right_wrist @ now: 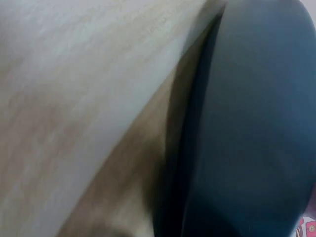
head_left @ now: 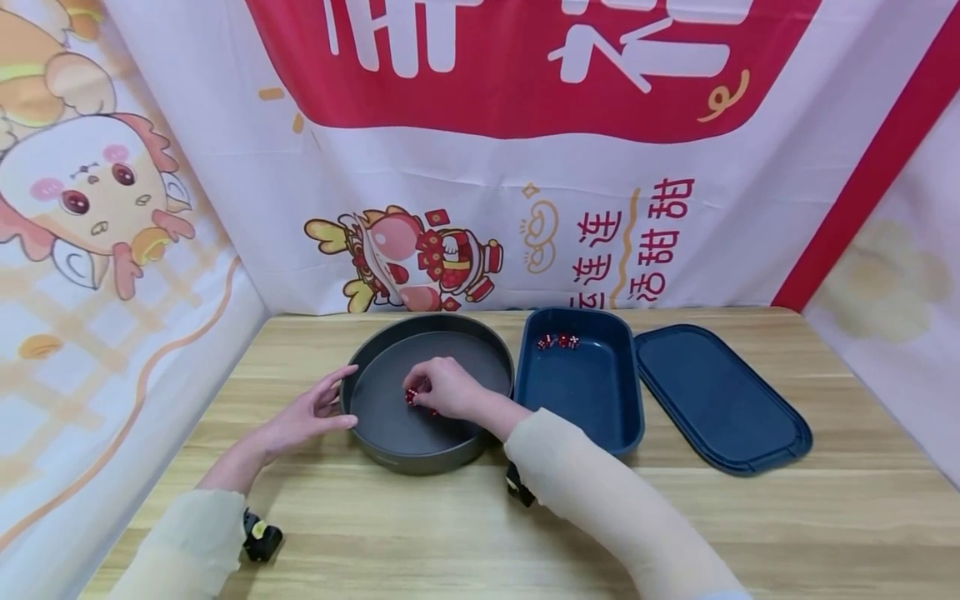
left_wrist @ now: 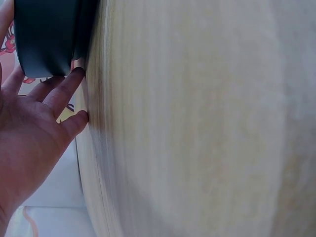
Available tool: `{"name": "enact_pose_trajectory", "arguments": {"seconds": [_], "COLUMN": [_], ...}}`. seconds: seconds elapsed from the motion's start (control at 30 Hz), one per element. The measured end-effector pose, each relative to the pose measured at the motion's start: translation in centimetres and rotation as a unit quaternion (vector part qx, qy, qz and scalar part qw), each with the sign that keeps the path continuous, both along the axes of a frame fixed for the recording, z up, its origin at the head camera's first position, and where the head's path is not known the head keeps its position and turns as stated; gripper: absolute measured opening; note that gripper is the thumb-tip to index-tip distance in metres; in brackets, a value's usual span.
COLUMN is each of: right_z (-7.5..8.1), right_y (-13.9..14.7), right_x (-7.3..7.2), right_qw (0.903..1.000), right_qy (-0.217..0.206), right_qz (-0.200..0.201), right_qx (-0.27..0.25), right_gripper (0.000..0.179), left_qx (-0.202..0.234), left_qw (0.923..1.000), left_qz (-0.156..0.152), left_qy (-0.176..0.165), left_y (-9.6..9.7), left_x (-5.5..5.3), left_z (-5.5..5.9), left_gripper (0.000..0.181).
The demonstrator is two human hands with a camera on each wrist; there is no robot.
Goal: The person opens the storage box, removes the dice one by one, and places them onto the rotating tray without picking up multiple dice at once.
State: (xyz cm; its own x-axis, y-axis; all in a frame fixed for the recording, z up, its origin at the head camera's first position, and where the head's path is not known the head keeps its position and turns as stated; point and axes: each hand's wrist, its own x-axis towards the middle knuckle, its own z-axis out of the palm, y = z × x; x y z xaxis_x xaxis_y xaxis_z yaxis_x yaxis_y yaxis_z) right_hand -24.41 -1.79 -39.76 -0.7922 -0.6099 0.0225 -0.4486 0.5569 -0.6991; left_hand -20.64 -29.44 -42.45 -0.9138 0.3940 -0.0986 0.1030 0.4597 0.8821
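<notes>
A round dark grey pan (head_left: pixel 382 367) stands on the table. My right hand (head_left: pixel 448 388) reaches down inside it, with thumb and fingers curled at a red die (head_left: pixel 412 397) with white dots, which they pinch. Another bit of red (head_left: pixel 435 412) shows under that hand, mostly hidden. At the pan's left side, my left hand (head_left: pixel 303 423) rests with fingers spread and thumb apart, touching the outer wall. The left wrist view shows the fingers (left_wrist: pixel 64 91) extended against the dark pan wall (left_wrist: pixel 47 39). In the right wrist view the pan's side fills much of the picture, and the fingers are hidden.
Right of the pan stands a blue rectangular container (head_left: pixel 577 408), with several red dice (head_left: pixel 564 341) at its far end. Its blue lid (head_left: pixel 723 400) lies flat farther right, partly against the container. A printed cloth (head_left: pixel 465 167) hangs behind the wooden table (head_left: pixel 390 533).
</notes>
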Motion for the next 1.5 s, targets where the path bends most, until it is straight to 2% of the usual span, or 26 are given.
{"name": "enact_pose_trajectory", "arguments": {"seconds": [0.27, 0.5, 0.7, 0.8, 1.1, 1.3, 1.5], "right_z": [-0.3, -0.3, 0.9, 2.1, 4.9, 5.3, 4.8], "right_y": [-0.4, -0.6, 0.3, 1.3, 5.7, 9.2, 13.1], "right_x": [0.2, 0.1, 0.8, 1.3, 1.9, 1.6, 0.8], "right_qw": [0.9993, 0.999, 0.9987, 0.9982, 0.9982, 0.9981, 0.9986], "right_qy": [0.002, -0.004, -0.028, -0.033, 0.008, 0.021, 0.048], "right_qz": [0.033, 0.043, 0.041, 0.042, 0.052, 0.052, 0.022], "right_qx": [0.018, 0.012, -0.011, -0.025, -0.029, -0.025, -0.011], "right_gripper": [0.019, 0.017, 0.019, 0.018, 0.012, 0.012, 0.011], "left_qx": [-0.002, -0.001, -0.006, -0.006, -0.009, -0.008, -0.012], "left_qw": [1.0, 1.0, 0.9999, 0.9999, 0.9999, 0.9999, 0.9999], "left_qz": [0.001, 0.007, 0.009, 0.008, 0.007, 0.007, 0.004], "left_qy": [0.001, -0.005, -0.007, -0.008, -0.004, -0.004, -0.003], "left_y": [0.1, 0.1, 0.0, -0.1, -0.2, -0.1, 0.2], "left_x": [-0.1, 0.2, 0.3, 0.3, 0.3, 0.4, 0.4], "left_z": [0.1, 0.4, 0.5, 0.5, 0.5, 0.5, 0.5], "left_gripper": [0.078, 0.078, 0.079, 0.079, 0.08, 0.08, 0.079]}}
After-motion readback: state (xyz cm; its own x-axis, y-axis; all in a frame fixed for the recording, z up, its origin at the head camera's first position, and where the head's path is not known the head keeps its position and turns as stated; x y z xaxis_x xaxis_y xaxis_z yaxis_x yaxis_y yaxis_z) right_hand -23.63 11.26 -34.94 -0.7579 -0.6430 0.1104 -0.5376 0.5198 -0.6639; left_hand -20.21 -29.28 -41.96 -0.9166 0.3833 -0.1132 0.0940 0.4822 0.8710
